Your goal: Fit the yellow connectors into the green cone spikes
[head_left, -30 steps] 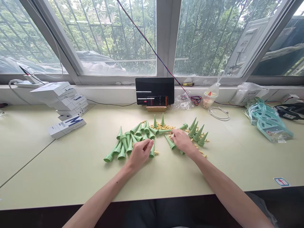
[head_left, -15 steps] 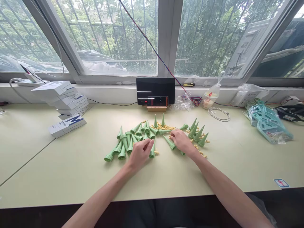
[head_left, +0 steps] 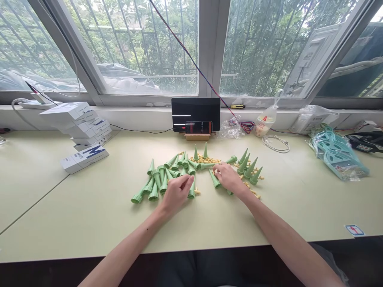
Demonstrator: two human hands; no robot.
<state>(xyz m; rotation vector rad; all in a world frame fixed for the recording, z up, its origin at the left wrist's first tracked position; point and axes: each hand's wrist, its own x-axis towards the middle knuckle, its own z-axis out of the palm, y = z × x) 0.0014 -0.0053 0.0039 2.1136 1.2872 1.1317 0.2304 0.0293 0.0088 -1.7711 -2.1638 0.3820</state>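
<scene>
My left hand (head_left: 176, 193) rests over the pile with its fingers curled closed. Just right of its fingertips is a green plastic cone spike (head_left: 192, 192), and a small yellow branched piece (head_left: 197, 191) sits beside that spike's base. Whatever the left fingers hold is hidden. My right hand (head_left: 229, 177) is closed in a pinch, with a tiny yellowish spot at the fingertips; what it grips is too small to name. A hollow green cone spike (head_left: 214, 180) lies close beside those fingertips. More spikes (head_left: 156, 179) lie heaped left of my left hand.
Small yellow pieces (head_left: 206, 159) are piled behind my hands. Several green spikes (head_left: 250, 169) stand at the right among yellow pieces. Farther back are a phone (head_left: 199, 127), a black screen (head_left: 196, 107), white boxes (head_left: 85, 157), a coiled cable (head_left: 277, 144) and bagged turquoise plastic parts (head_left: 336, 153).
The loose green spike by my right fingertips has swung round, its narrow end now farther right. My left hand has stayed in place; the right has hardly moved.
</scene>
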